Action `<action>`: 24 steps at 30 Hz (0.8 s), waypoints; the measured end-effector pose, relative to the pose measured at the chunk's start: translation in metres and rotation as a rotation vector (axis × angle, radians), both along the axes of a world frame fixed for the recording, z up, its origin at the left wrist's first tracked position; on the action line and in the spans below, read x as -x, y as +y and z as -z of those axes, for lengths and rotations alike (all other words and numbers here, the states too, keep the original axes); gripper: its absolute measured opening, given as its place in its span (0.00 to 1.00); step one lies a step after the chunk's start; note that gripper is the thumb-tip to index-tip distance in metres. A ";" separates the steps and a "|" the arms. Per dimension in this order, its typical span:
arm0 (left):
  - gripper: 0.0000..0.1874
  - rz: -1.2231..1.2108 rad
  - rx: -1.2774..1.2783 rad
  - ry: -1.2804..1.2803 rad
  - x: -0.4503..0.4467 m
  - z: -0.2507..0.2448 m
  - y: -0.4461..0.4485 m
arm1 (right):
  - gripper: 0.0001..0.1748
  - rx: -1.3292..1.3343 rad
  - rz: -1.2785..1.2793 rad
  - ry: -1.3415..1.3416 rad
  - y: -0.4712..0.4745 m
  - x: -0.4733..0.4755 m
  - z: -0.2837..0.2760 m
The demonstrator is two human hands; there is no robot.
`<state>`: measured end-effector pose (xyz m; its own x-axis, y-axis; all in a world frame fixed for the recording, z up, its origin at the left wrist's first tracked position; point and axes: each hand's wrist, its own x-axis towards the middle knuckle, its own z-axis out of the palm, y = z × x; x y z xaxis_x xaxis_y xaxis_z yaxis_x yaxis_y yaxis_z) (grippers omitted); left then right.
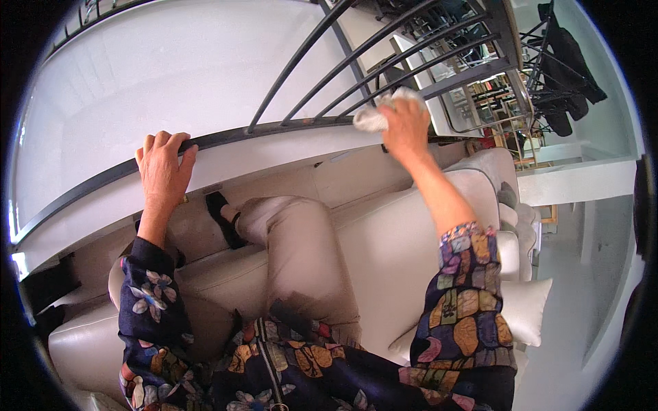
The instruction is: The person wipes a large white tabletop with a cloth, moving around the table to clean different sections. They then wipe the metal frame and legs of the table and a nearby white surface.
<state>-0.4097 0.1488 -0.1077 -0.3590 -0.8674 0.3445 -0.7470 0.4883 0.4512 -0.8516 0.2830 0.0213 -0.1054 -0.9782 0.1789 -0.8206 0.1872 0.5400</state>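
My left hand [167,164] rests on the dark metal bottom rail [221,137] of a railing, its fingers curled over the edge. To the right, my right hand [407,126] grips a crumpled off-white cloth [372,119] beside the black metal bars [329,72], where they meet the rail. The cloth bulges out above and to the left of my fingers. Part of it is hidden under my hand, and the hand looks slightly blurred.
Below the white ledge [272,151] stands a beige sofa [390,231], with my bent leg over it and a cushion [524,311] at the right. Beyond the bars are a white table [437,97] and shelves of various items [493,103]. A dark garment [565,77] hangs at the upper right.
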 end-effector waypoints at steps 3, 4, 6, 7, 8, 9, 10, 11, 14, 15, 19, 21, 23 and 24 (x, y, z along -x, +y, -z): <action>0.14 0.020 0.026 0.018 0.000 0.005 0.000 | 0.27 0.043 0.077 -0.217 0.020 0.005 0.057; 0.14 0.008 0.007 -0.012 0.002 0.005 0.000 | 0.27 0.060 0.128 -0.238 0.024 0.014 0.068; 0.14 -0.004 0.016 -0.033 0.005 0.006 0.000 | 0.27 0.153 0.196 -0.258 0.029 0.033 0.086; 0.14 -0.018 0.016 -0.033 0.007 0.007 0.000 | 0.27 0.166 0.236 -0.298 0.031 0.043 0.094; 0.14 -0.021 0.017 -0.028 0.007 0.007 0.000 | 0.28 0.171 0.290 -0.338 0.031 0.053 0.102; 0.14 -0.035 0.023 -0.015 0.008 0.007 -0.001 | 0.28 0.183 0.347 -0.370 0.031 0.063 0.110; 0.13 -0.034 0.023 -0.039 0.009 0.007 -0.001 | 0.29 0.128 0.371 -0.391 0.031 0.067 0.123; 0.13 -0.045 0.024 -0.058 0.009 0.007 -0.001 | 0.28 0.172 0.321 -0.356 0.028 0.075 0.132; 0.13 -0.048 0.043 -0.055 0.010 0.009 -0.001 | 0.27 0.194 0.393 -0.335 0.018 0.104 0.148; 0.12 -0.038 0.054 -0.042 0.010 0.009 -0.001 | 0.26 0.189 0.419 -0.361 0.013 0.116 0.147; 0.12 -0.045 0.034 -0.025 0.014 0.010 -0.001 | 0.24 0.147 0.513 -0.364 -0.006 0.150 0.143; 0.12 -0.049 0.012 -0.048 0.015 0.009 -0.001 | 0.25 0.062 0.507 -0.336 -0.008 0.151 0.142; 0.12 -0.041 0.007 -0.061 0.014 0.007 -0.001 | 0.23 0.109 0.417 -0.365 0.000 0.142 0.143; 0.12 -0.036 0.007 -0.052 0.014 0.006 -0.001 | 0.22 0.131 0.353 -0.384 0.007 0.137 0.141</action>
<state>-0.4240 0.1473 -0.1139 -0.3450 -0.8780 0.3318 -0.7867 0.4633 0.4080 -0.9883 0.2898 -0.1198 -0.5059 -0.8435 0.1804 -0.8293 0.5332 0.1673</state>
